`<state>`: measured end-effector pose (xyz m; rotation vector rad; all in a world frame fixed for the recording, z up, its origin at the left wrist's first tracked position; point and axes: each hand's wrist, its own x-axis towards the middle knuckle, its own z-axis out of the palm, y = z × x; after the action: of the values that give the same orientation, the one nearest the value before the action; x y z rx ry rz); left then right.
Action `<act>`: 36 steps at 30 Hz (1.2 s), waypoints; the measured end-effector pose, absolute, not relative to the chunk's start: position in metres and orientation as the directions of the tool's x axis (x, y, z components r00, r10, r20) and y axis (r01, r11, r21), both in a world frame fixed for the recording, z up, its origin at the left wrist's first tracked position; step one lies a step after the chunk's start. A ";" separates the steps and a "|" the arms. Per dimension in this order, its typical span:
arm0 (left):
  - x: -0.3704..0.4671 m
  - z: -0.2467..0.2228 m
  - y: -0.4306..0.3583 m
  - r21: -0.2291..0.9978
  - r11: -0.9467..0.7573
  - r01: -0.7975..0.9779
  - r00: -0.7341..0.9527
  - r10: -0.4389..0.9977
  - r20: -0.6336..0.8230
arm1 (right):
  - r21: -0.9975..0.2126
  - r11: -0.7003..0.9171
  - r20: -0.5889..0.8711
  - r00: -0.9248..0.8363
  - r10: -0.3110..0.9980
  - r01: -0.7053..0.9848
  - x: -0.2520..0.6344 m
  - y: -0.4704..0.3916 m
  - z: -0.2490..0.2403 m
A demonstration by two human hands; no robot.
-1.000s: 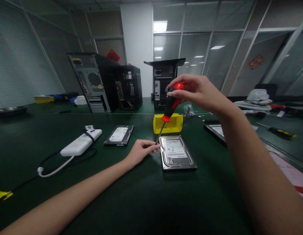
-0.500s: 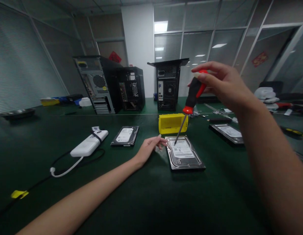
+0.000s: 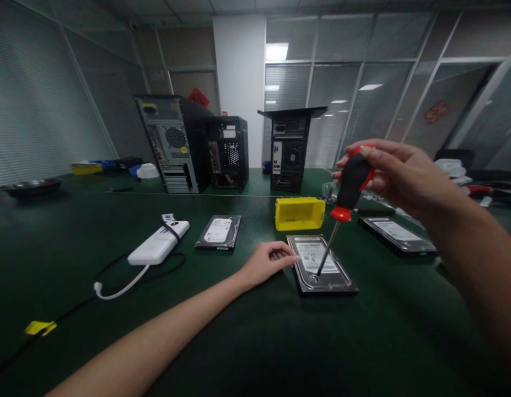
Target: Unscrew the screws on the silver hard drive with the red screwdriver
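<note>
A silver hard drive (image 3: 317, 264) with a white label lies flat on the green table, front of centre. My left hand (image 3: 268, 262) rests at its left edge, thumb and fingertips touching the side, fingers curled. My right hand (image 3: 398, 171) grips the red and black handle of a screwdriver (image 3: 351, 184) from above. The screwdriver slants down to the left, and its tip is at the drive's face near the round spot below the label. Just behind the drive stands a yellow box (image 3: 300, 215).
Another hard drive (image 3: 219, 231) lies to the left, beside a white power strip (image 3: 158, 244) with its cable. A third drive (image 3: 398, 234) is at the right. Computer cases (image 3: 176, 143) stand at the back, one (image 3: 291, 149) behind the yellow box.
The right hand has lowered and moved right with the screwdriver, whose tip went from the label's upper part to near its lower edge. The left hand has slid down the drive's left side.
</note>
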<state>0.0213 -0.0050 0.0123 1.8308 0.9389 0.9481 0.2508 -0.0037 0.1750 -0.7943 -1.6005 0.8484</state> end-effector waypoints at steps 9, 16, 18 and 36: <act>0.018 0.017 -0.014 0.864 -0.457 0.212 0.575 0.773 0.268 | -0.838 0.530 0.508 -0.166 0.845 0.132 0.247 -0.010 0.176; 0.016 0.013 -0.008 0.869 -0.473 0.145 0.659 0.702 0.271 | -0.880 0.471 0.475 -0.082 0.876 -0.064 0.234 -0.004 0.160; 0.014 0.013 -0.005 0.893 -0.435 0.114 0.669 0.698 0.255 | -0.882 0.460 0.467 -0.050 0.883 -0.103 0.232 -0.003 0.153; 0.016 0.019 -0.007 0.949 -0.314 0.038 0.680 0.704 0.206 | -0.896 0.372 0.364 0.078 0.928 -0.244 0.223 -0.029 0.091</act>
<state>0.0158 -0.0066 0.0191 1.7833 0.5923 0.7496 0.2226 -0.0286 0.0910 -0.7613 -1.1561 1.0184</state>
